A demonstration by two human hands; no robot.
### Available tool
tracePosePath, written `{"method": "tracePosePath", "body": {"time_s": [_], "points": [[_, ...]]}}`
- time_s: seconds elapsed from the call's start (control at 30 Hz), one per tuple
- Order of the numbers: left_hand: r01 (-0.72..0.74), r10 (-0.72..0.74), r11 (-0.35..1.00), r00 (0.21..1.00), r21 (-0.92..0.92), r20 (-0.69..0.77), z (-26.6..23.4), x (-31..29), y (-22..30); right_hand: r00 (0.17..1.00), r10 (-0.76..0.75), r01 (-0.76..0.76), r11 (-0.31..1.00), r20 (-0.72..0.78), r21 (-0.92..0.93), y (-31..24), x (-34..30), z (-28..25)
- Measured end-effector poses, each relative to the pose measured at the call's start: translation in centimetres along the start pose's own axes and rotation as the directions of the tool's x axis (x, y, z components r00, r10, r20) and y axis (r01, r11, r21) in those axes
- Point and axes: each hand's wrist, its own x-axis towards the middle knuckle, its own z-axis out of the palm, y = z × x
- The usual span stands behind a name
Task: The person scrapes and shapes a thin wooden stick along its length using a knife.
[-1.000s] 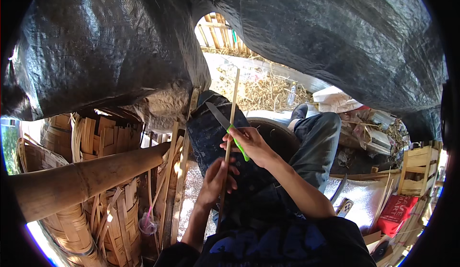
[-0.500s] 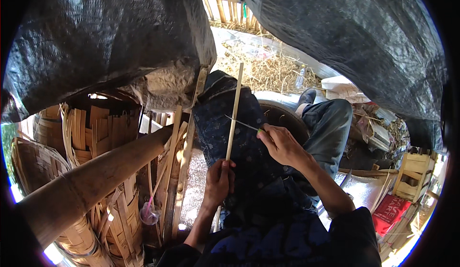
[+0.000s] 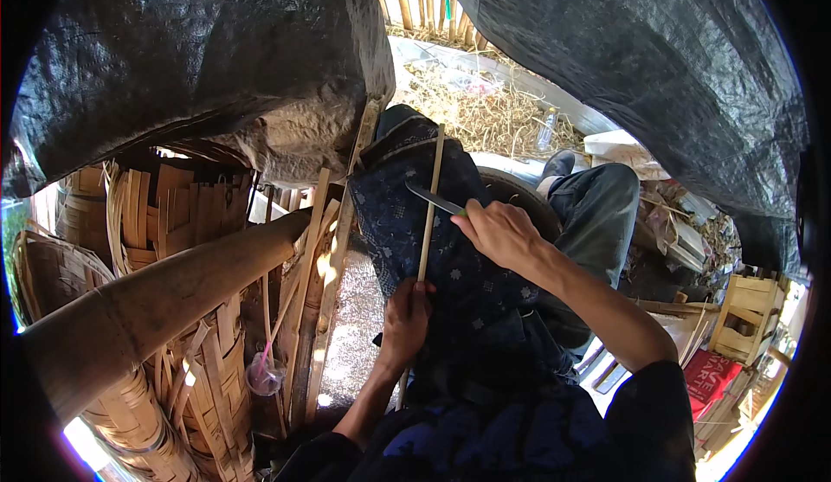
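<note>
My left hand (image 3: 407, 313) is closed round the near part of a long, thin bamboo strip (image 3: 436, 160), which points away from me over my lap. In my right hand (image 3: 502, 234) is a knife with a bit of green at its handle. Its blade (image 3: 428, 195) lies across the strip, its tip reaching past the left side; whether it cuts in, I cannot tell. Under both is a dark blue patterned cloth (image 3: 385, 209) spread over my legs. The strip's near end is partly hidden by my left hand and clothes.
A thick bamboo pole (image 3: 173, 300) slants in from the left, above woven bamboo baskets (image 3: 195, 214). Dark plastic sheeting (image 3: 640, 67) hangs overhead. A plastic cup (image 3: 265, 376) with a pink straw is at lower left, a small wooden stool (image 3: 744, 318) at right. Straw (image 3: 467, 114) covers the ground ahead.
My right hand has moved a little farther away, and the knife blade has turned to show more of its flat side. The strip's far end sits slightly lower and to the right.
</note>
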Motion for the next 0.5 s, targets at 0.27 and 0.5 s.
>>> {"method": "tracePosePath", "body": {"time_s": [0.27,0.5], "points": [[0.118,-0.111,0.984,0.992,-0.134,0.063,0.0,-0.6,0.7,0.94,-0.183,0.158,0.982,-0.289,-0.108,3.3,5.6,0.4],[0.387,-0.238,0.728,0.917,-0.566,0.321,-1.7,0.5,1.9,0.832,-0.357,0.383,0.923,-0.424,-0.027,0.5,-0.1,0.4]]}}
